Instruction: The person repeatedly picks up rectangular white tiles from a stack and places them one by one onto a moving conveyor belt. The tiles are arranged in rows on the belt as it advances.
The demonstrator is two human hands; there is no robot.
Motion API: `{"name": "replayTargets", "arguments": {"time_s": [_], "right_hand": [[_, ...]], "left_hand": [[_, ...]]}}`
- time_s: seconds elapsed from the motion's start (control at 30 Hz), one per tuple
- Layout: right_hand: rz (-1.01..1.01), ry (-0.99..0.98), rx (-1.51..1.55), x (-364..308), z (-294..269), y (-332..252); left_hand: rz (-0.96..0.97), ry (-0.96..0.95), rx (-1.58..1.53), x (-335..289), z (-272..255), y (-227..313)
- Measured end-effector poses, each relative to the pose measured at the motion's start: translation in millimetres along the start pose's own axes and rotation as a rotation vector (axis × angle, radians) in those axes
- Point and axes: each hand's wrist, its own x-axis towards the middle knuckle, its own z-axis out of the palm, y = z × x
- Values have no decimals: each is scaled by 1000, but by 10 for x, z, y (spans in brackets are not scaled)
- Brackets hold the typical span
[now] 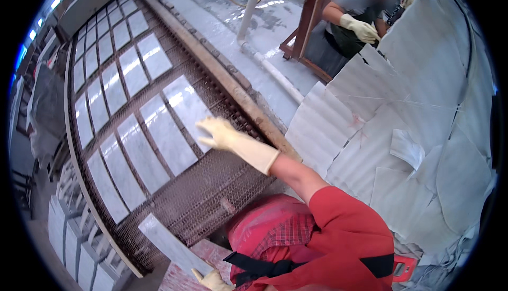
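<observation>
My right hand (218,133), in a pale yellow rubber glove, reaches out over a mesh conveyor with its fingers apart. It is at the right edge of a grey-white stone tile (186,110), the rightmost of the nearest row; whether it touches the tile I cannot tell. Low in the picture my left hand (214,280), gloved alike, grips the lower end of a narrow stone strip (172,243). That strip slants up towards the conveyor's near end. Part of the left hand is cut off by the lower edge.
The mesh conveyor (211,174) carries rows of tiles away from me. A timber-like rail (203,42) and a chain run along its right side. Stacked tiles (79,248) stand at lower left. Large pale sheets (365,153) lie at right, with a gloved co-worker (360,29) beyond.
</observation>
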Motion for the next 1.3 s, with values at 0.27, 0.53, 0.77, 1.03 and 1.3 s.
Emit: {"name": "replayTargets", "arguments": {"time_s": [0.27,0.53,0.77,1.03,1.3], "right_hand": [[-220,62,509,-1060,-96,-25],[-32,-16,692,-1379,-333,-311],[99,-105,814,-1452,-377,-536],[159,-92,857,-1498,-209,-845],[189,-239,798,-1542,-32,-1212]], "left_hand": [[-67,-41,-156,62,407,858],[-186,-133,-382,42,518,1271],[-289,-184,-597,43,439,1367],[-349,-256,-802,68,122,1296],[-403,-303,-903,72,-239,1023]]}}
